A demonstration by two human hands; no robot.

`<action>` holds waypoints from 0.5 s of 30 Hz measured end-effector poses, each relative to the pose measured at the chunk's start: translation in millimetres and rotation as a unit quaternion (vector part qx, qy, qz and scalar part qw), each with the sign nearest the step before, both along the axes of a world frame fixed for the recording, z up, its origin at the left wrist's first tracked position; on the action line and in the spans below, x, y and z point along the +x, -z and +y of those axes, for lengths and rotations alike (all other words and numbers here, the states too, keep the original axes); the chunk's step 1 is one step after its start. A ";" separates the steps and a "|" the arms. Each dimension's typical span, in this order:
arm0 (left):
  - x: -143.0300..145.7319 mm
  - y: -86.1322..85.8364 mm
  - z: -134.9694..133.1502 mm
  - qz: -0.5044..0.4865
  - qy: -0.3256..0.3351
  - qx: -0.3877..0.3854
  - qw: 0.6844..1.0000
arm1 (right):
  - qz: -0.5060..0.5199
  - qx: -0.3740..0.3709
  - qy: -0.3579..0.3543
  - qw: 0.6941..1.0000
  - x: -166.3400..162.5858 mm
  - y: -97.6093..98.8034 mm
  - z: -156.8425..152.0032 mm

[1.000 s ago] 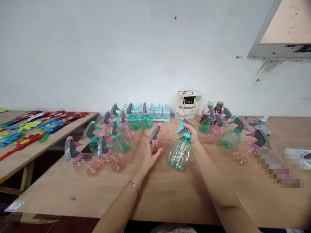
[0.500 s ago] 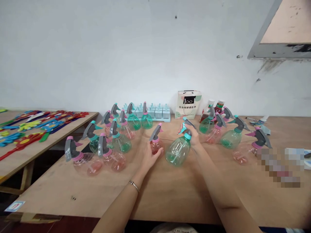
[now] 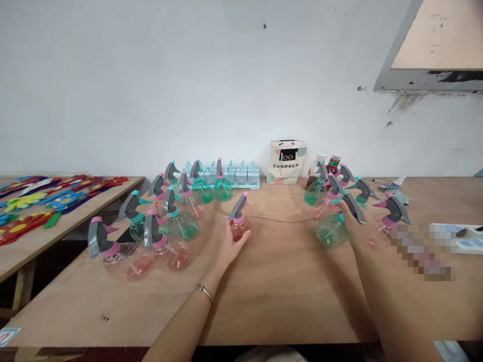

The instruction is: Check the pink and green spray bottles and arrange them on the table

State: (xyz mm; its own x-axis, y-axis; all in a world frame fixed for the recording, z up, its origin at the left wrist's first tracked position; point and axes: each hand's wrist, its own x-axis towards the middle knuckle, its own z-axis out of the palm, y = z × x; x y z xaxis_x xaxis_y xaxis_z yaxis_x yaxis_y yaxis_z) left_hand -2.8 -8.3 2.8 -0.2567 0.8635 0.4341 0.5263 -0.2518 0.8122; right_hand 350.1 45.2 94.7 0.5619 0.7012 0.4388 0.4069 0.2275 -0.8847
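Observation:
My left hand [image 3: 231, 246] is wrapped around the lower body of a pink spray bottle [image 3: 241, 225], which stands upright mid-table with its grey trigger head up. On the right, my right hand [image 3: 350, 217] grips a green spray bottle [image 3: 331, 230] near its neck, under the grey head. Its fingers are partly hidden behind the bottle. Close by that hand are more pink and green bottles, among them a pink spray bottle [image 3: 381, 235] to its right and a green spray bottle [image 3: 315, 193] behind.
Several pink and green spray bottles [image 3: 183, 223] stand on the left of the wooden table [image 3: 264, 301]. Along the wall are a pale blue mould tray [image 3: 247, 176], a paper bag [image 3: 286, 166] and two red sauce bottles [image 3: 334, 165]. A side table holds colourful hand-shaped pieces [image 3: 28, 201].
My right hand has carried the green spray bottle from the middle to the right, beside the other bottles there. My left hand stays on the pink one. The view has shifted slightly.

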 end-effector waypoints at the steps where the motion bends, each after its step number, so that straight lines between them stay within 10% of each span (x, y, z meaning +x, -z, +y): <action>1: 0.0 0.1 0.1 0.002 -0.002 -0.001 1.000 | -0.018 0.000 0.030 0.999 9.3 0.6 -2.1; 15: 0.5 1.7 0.6 -0.031 0.018 -0.020 0.999 | -0.004 0.067 0.069 0.995 20.8 14.7 20.5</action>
